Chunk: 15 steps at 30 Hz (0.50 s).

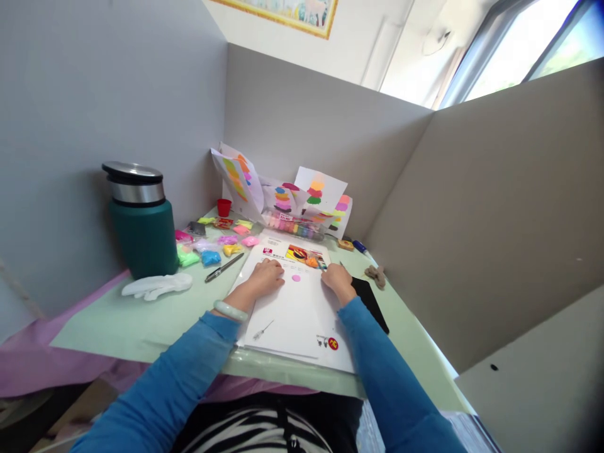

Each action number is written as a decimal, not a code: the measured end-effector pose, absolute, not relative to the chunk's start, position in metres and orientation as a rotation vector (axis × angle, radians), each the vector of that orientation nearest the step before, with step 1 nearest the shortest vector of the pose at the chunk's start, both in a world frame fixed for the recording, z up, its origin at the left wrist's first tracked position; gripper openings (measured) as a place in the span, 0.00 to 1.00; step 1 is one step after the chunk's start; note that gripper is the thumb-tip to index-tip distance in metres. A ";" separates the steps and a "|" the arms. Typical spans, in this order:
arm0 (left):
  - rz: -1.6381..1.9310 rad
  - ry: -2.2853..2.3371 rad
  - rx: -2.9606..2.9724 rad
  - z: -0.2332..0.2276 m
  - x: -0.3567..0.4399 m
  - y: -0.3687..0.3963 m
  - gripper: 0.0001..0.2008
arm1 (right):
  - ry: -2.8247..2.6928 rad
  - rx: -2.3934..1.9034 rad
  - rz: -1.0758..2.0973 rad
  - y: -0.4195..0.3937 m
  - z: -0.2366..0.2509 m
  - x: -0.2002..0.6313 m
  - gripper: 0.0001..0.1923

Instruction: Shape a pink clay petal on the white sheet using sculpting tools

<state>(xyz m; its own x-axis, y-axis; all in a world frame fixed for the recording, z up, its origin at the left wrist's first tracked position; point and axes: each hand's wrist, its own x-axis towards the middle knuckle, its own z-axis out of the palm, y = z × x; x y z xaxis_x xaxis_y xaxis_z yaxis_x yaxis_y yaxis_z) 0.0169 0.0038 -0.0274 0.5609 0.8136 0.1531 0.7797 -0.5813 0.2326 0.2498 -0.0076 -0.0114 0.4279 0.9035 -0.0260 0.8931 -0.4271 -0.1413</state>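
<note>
A stack of white printed paper [287, 321] lies in front of me on the table. On it sits a small flat pink disc [296, 277], between my two hands and touching neither. My left hand [265, 277] rests on the paper to the left of the disc, fingers loosely bent and nothing visible in them. Right of the disc, my right hand [338, 280] is closed, with a thin sliver showing by its fingers; its kind is too small to make out. An orange lump [311, 262] lies above the disc, over a printed colour picture [298, 253].
At left stand a green bottle [144, 233] and a white glove [157, 286]. Beside them lie a pen [224, 268] and several coloured clay packets [211, 257]. Behind are a red cup [224, 207] and painted sheets [321, 187]. A black flat object [370, 303] lies at right, near grey partitions.
</note>
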 end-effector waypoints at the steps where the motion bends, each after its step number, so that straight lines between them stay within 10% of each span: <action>1: 0.368 1.365 2.652 -0.027 0.017 0.004 0.14 | -1.622 -2.578 0.199 -0.007 -0.009 0.251 0.17; 15: 0.359 1.331 2.704 -0.021 0.015 -0.004 0.13 | -1.351 -1.986 0.760 -0.039 -0.002 0.273 0.10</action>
